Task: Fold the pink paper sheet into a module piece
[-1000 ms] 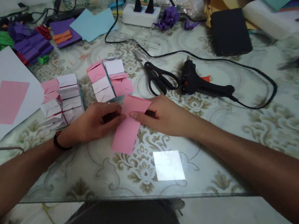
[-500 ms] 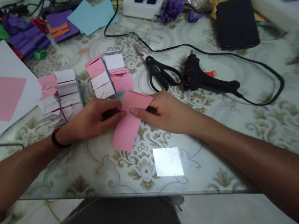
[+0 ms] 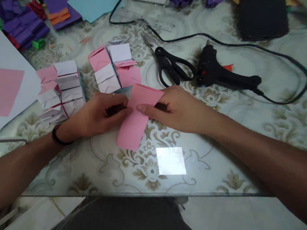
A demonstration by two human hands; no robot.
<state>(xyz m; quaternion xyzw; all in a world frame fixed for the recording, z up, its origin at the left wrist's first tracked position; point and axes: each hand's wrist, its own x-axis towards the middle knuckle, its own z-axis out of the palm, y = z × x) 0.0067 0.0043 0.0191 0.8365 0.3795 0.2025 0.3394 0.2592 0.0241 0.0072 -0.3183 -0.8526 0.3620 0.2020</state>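
Observation:
A strip of pink paper (image 3: 132, 129) is held upright-slanted between my two hands, with a fold along its top edge. My left hand (image 3: 102, 113) pinches its left edge between thumb and fingers. On the right side, my right hand (image 3: 173, 108) grips it with the thumb lying across the front and the fingers hidden behind. Just beyond the hands lies a block of folded pink and white paper pieces (image 3: 109, 76). A second such folded block (image 3: 69, 94) sits beside my left wrist.
Black-handled scissors (image 3: 172, 69) and a black glue gun (image 3: 224, 73) with its cord lie beyond my right hand. White paper (image 3: 32, 60) bearing a pink rectangle (image 3: 2, 92) is at the left. Purple folded papers (image 3: 26, 30) and light blue paper (image 3: 96, 1) lie at the back left.
The view has tipped down slightly, so the table's things appear higher in the picture. Both hands keep the same hold on the pink paper.

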